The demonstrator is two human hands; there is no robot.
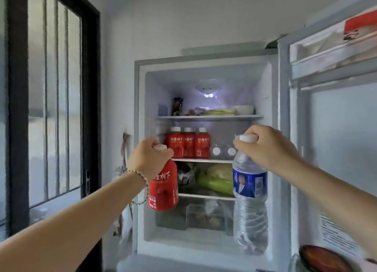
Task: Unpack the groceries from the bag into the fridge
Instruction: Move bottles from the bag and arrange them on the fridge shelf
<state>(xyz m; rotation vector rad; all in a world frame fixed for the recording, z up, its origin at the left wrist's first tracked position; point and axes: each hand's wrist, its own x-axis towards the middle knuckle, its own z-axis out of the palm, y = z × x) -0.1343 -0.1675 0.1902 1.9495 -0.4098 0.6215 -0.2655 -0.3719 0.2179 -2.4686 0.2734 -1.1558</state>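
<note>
Red bottle [163, 188]: white cap, in left hand [150, 156] | water bottle [250, 200]: clear, blue label

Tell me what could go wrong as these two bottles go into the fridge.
The right hand grips the water bottle only at the cap, so it hangs free and might slip.
The red bottle in the left hand may knock the three red bottles on the middle shelf.
The water bottle looks tall and may not stand under a shelf.

The top shelf [210, 118] bears a white bowl [244, 109]; middle shelf [202, 160], three red bottles [188, 146].
</note>
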